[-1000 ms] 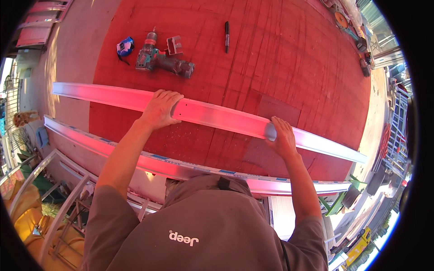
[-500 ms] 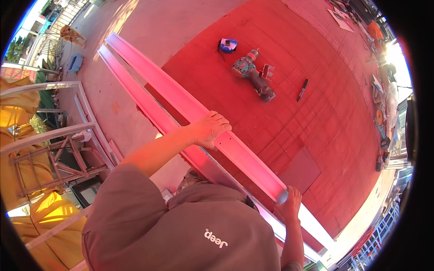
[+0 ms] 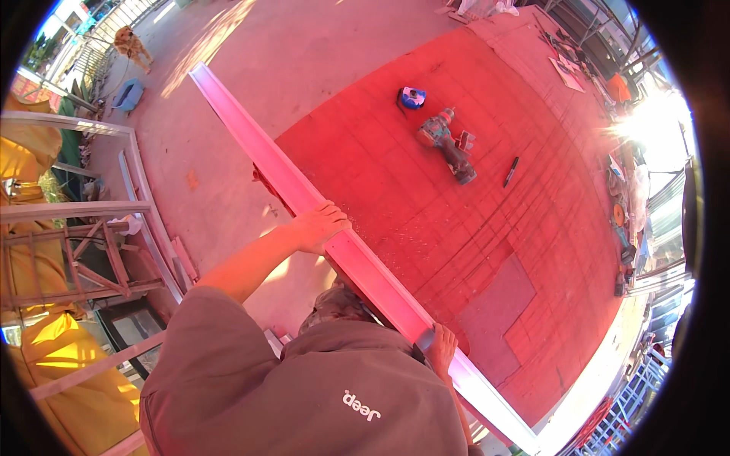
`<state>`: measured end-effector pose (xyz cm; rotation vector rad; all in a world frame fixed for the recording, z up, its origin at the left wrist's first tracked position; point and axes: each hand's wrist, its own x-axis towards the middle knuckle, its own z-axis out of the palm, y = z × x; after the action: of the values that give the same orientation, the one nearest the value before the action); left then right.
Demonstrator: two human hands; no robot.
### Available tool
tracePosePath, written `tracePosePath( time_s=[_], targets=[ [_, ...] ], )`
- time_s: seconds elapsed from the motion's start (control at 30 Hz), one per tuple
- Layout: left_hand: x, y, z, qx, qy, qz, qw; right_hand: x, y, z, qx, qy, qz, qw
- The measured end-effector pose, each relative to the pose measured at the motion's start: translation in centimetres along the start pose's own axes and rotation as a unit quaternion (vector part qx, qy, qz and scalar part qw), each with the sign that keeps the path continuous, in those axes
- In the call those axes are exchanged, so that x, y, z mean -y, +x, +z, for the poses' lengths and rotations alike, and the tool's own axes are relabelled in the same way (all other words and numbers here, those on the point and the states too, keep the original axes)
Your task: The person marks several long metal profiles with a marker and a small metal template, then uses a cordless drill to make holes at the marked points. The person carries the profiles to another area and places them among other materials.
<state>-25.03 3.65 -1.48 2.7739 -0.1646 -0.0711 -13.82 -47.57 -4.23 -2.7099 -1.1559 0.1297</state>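
Note:
A long metal channel profile [image 3: 262, 152], tinted pink by the light, runs from the upper left to the lower right along the near edge of the red work surface [image 3: 395, 228]. Near its middle, my left hand [image 3: 321, 226] is closed over it, fingers across its far side. My right hand [image 3: 441, 346] grips the same profile farther down, toward its right end. Small dark holes show in the channel beside my left hand. A second profile, seen earlier, is hidden now, apparently under or behind this one.
A cordless drill [image 3: 446, 144], a blue-and-white tape measure [image 3: 413, 98] and a black marker [image 3: 511, 172] lie on the red surface. Metal frames [image 3: 76, 209] stand at left by yellow cloth [image 3: 68, 357]. A dog [image 3: 131, 45] stands far left near a blue bin [image 3: 128, 95]. Tools line the right edge.
Both hands have drawn the held profile toward me and leftward, over the other one; the gap between the two is gone. My view has shifted slightly.

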Motion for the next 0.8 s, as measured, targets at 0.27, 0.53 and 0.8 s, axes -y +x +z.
tracePosePath(
  time_s=[0.27, 0.53, 0.8],
  targets=[
    [0.9, -3.3, 0.5, -0.024, -0.024, -0.048, 0.998, 4.3, 0.9, -1.0, 0.017, 0.033, 0.002, 0.999],
    [1.0, -2.5, 0.4, 0.001, -0.046, -0.062, 0.997, 5.3, 1.3, -3.1, 0.063, 0.051, 0.037, 0.996],
    [1.4, -5.1, 1.3, -0.207, -0.048, -0.189, 0.959, 6.4, 1.3, -4.4, 0.048, 0.056, 0.067, 0.995]
  ],
)
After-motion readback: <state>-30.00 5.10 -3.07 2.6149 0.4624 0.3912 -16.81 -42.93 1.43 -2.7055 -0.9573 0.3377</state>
